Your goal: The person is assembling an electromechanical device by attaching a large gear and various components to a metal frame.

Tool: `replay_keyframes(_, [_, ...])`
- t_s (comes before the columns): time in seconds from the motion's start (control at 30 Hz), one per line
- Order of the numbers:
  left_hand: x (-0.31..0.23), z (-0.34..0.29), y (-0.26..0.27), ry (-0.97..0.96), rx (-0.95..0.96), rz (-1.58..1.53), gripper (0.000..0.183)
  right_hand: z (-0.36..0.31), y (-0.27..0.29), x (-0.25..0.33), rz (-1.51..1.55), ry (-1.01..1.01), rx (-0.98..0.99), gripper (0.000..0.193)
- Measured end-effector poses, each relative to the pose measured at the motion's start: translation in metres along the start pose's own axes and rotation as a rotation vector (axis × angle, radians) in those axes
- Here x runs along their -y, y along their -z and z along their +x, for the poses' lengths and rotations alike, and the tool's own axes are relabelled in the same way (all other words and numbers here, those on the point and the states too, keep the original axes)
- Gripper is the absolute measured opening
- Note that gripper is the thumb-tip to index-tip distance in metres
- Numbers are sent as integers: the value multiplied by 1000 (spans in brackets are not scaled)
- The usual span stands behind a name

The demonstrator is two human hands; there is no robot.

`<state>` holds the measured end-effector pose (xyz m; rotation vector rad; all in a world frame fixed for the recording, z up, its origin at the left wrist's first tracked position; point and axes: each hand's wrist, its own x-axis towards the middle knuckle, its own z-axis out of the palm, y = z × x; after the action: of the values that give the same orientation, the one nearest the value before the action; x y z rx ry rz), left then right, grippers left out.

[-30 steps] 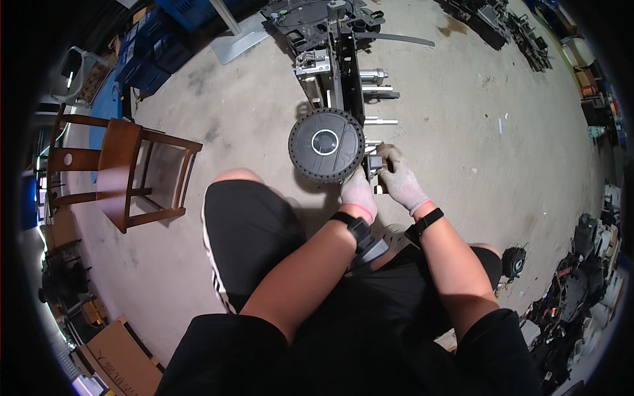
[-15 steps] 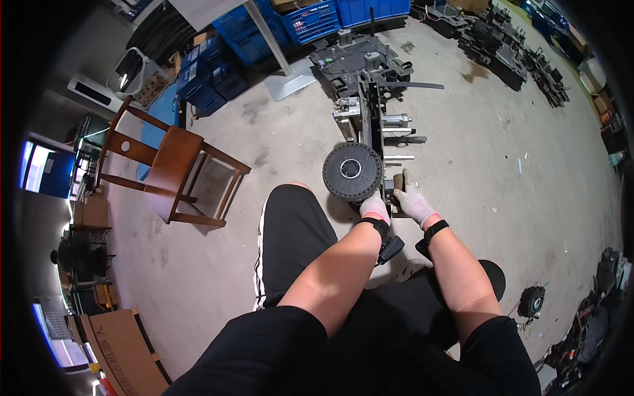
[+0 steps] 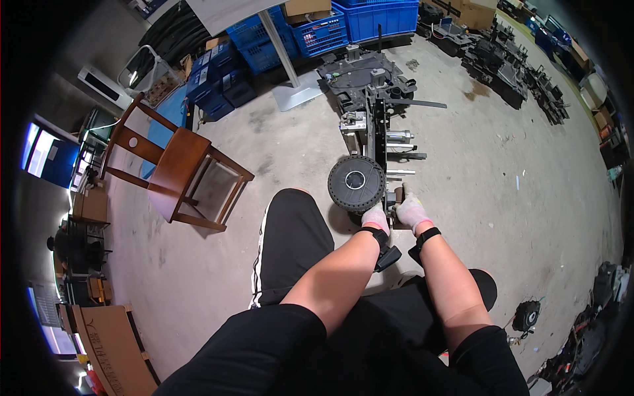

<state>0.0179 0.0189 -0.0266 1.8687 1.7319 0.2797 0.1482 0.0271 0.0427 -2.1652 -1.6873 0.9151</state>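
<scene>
A long metal frame (image 3: pixel 379 129) with rods and cylinders along its right side extends away from me, joined at the far end to a dark chassis (image 3: pixel 356 78). A black wheel (image 3: pixel 356 183) with a ribbed tyre and pale hub ring sits on its near left side. My left hand (image 3: pixel 375 216), in a pale glove, is at the frame's near end just below the wheel; its fingers are hidden. On the right of that end, my gloved right hand (image 3: pixel 413 210) closes around a brownish, block-shaped part (image 3: pixel 399 195), one finger stretched along it.
A wooden chair (image 3: pixel 181 162) stands to the left on the concrete floor. Beyond it are a metal post with a flat base (image 3: pixel 296 94) and blue crates (image 3: pixel 380 23). More dark chassis assemblies (image 3: pixel 502 72) lie far right; a small black round part (image 3: pixel 527 315) lies near right.
The whole view has shifted slightly, so the frame and wheel appear a little lower. Both hands stay at the near end of the frame; the right hand's grip looks slightly turned.
</scene>
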Motion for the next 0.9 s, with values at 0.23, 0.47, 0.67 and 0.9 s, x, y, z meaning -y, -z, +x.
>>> replay_keyframes(0.23, [-8,9,5,33,171,160,44,-10,-2,-5,246,13,-86,63])
replay_keyframes(0.47, [-18,-3,22,-54,45,78,44,-4,1,-11,77,51,-9,72])
replay_keyframes(0.67, [-19,-8,33,-69,137,127,39,-8,-14,-21,239,12,-11,75])
replay_keyframes(0.9, [-3,-10,66,-27,258,156,66,-18,-44,-1,375,74,-171,82])
